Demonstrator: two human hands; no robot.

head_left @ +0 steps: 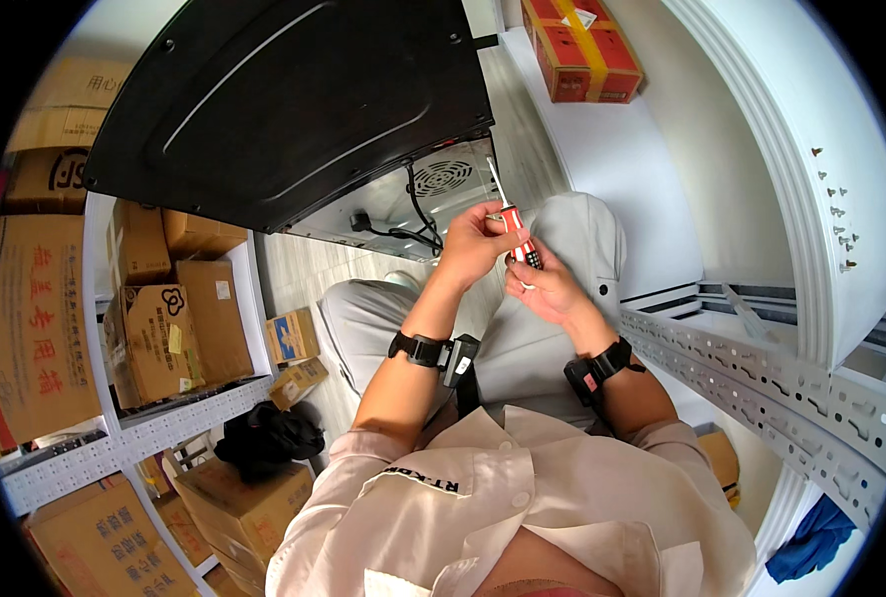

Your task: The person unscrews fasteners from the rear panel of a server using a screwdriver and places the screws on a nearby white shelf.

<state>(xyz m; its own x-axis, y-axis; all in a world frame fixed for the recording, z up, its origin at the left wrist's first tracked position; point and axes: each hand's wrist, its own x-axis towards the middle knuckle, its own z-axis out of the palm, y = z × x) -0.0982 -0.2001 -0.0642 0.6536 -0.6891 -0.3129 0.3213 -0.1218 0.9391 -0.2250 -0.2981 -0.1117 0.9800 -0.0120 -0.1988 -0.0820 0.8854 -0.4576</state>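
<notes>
Both bare forearms rise from the lower middle of the frame and converge just above its centre; the left hand (475,244) sits a little higher, its fingers curled and pinched together near the top, its back turned toward the camera; the right hand (546,287) lies just below and to the right of it, palm partly upward, fingers cupped and closed; the two hands touch; each wrist carries a black strap.

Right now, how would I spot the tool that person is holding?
Find the big black appliance tipped over the person's knees. Just below its grey underside, both hands meet around a screwdriver: red-and-black handle, thin silver shaft pointing up, the only bright red thing there.
</notes>
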